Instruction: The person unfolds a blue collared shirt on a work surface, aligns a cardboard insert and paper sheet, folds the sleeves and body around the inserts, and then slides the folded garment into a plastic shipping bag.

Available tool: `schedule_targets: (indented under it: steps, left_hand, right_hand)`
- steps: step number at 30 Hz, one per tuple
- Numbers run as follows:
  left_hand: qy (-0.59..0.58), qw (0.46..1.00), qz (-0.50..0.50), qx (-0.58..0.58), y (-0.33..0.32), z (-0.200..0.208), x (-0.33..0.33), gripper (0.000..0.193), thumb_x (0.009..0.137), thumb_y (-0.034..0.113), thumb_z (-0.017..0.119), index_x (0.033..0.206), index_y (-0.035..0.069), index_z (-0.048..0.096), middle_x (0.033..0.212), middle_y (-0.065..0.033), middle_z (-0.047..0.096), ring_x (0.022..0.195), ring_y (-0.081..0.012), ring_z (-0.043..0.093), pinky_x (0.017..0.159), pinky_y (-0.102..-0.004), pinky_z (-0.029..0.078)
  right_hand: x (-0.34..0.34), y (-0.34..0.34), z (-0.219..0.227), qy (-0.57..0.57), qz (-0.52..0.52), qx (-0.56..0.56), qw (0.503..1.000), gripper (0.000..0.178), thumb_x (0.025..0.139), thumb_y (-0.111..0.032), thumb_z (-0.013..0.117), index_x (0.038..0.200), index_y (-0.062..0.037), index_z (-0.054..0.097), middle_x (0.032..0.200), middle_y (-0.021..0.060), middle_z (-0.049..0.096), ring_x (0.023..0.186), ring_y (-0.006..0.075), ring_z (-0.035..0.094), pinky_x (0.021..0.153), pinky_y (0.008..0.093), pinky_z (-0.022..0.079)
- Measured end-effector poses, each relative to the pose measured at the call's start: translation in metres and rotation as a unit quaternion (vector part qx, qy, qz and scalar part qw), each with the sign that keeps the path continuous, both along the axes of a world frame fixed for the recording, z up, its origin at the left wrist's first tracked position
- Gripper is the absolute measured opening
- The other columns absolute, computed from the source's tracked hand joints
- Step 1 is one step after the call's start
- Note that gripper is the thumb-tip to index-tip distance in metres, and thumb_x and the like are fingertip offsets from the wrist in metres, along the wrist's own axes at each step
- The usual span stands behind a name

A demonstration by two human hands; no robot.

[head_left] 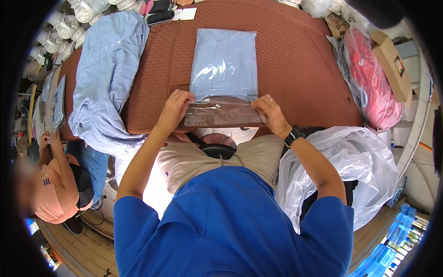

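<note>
A light blue folded garment (pixel 224 60) lies inside a clear plastic bag (pixel 224 113) on the brown-covered table (pixel 295 60). The bag's open-looking flap stretches toward me, over the table's near edge. My left hand (pixel 174 108) pinches the flap's left side, fingers closed at the fold line. With fingers bent together, my right hand (pixel 273 114) grips the flap's right side; a dark watch (pixel 294 135) is on that wrist. Left of the bag, an unfolded light blue shirt (pixel 108 69) lies spread and hangs over the near edge.
At the right edge are a red bundle in clear plastic (pixel 369 76) and a cardboard box (pixel 392 69). A large translucent plastic bag (pixel 337 161) stands beside my right arm. Another person (pixel 64 184) sits at the left. A black roll (pixel 160 17) lies at the far edge.
</note>
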State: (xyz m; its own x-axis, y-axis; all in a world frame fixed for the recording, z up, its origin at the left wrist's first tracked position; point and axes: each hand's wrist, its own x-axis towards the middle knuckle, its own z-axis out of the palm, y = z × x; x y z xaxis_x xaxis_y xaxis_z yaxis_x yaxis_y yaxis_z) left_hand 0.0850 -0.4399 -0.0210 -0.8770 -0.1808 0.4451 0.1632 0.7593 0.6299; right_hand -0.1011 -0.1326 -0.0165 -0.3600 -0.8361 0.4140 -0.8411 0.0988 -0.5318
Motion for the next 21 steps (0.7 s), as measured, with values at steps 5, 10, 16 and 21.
schedule_targets:
  steps: [5,10,16,21]
  left_hand:
    - [-0.018,0.998,0.040,0.046,-0.002,-0.002,-0.003,0.005,0.091,-0.002,0.062,0.095,-0.001,0.066,0.088,-0.0137,0.067,0.079,-0.0320,0.061,0.072,-0.0392,0.050]
    - [-0.025,0.994,0.095,0.047,0.010,0.002,-0.010,0.011,0.097,0.009,0.059,0.094,0.001,0.065,0.081,-0.0131,0.065,0.077,-0.0321,0.058,0.071,-0.0413,0.048]
    - [-0.019,0.987,0.156,-0.016,0.015,-0.008,-0.018,0.017,0.098,0.014,0.058,0.086,0.002,0.061,0.074,-0.0130,0.061,0.074,-0.0327,0.056,0.070,-0.0446,0.046]
    - [0.001,0.986,0.165,0.020,0.019,-0.009,-0.023,0.017,0.100,0.014,0.057,0.088,0.002,0.061,0.075,-0.0123,0.060,0.073,-0.0314,0.058,0.069,-0.0412,0.047]
  right_hand:
    - [0.004,-0.008,0.006,-0.096,-0.088,-0.029,0.991,0.008,0.086,0.005,0.066,0.091,-0.0013,0.066,0.087,0.0131,0.065,0.082,0.0333,0.060,0.073,0.0402,0.050]
    - [0.003,-0.012,0.002,-0.125,-0.135,-0.026,0.983,0.003,0.091,-0.004,0.065,0.091,-0.0014,0.066,0.085,0.0128,0.067,0.079,0.0326,0.059,0.072,0.0408,0.049]
    - [0.005,-0.017,0.000,-0.132,-0.173,-0.030,0.975,0.019,0.099,-0.017,0.061,0.088,-0.0020,0.065,0.080,0.0114,0.068,0.077,0.0316,0.059,0.071,0.0413,0.049]
    - [0.008,-0.022,-0.007,-0.154,-0.214,-0.040,0.964,0.021,0.101,-0.019,0.059,0.090,-0.0016,0.065,0.078,0.0109,0.069,0.075,0.0280,0.060,0.070,0.0390,0.049]
